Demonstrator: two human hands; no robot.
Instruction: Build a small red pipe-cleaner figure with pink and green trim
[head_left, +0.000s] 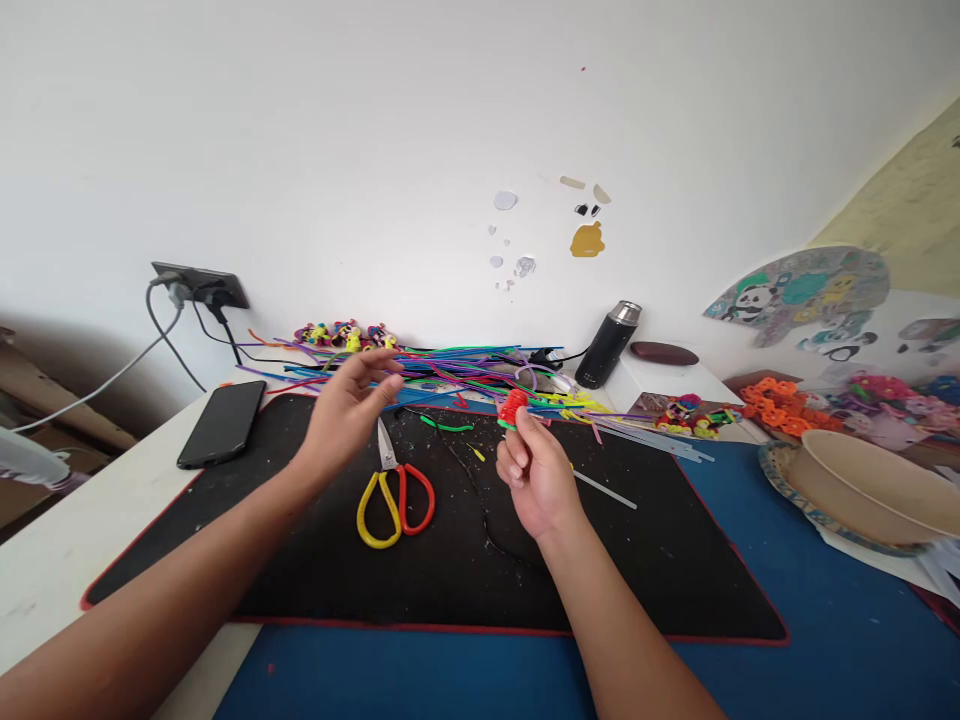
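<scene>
Above the black mat (465, 590), a small red piece (513, 405) is in your right hand (534, 478)

You pinch this piece between the thumb and the fingers, raised over the right half of the mat, toward its far edge. Some green shows just under the red; how the two are joined, I cannot tell. Your left hand (356, 400) is spread, the thumb apart from the fingers, and seems to hold nothing. It is near the blades of the scissors (388, 460), whose handles point to the near edge.

In my judgement, the pinch is the first risk: too hard, and the soft-looking red part could be flattened; too loose, and it could drop to the mat. If the left hand comes down without care, it could meet the blade tip. The thin black cord (485, 520) runs between your forearms, so a low arm could catch and drag it. Along the far edge lie many loose coloured stems (480, 365); a hasty reach could sweep them over the mat.
</scene>
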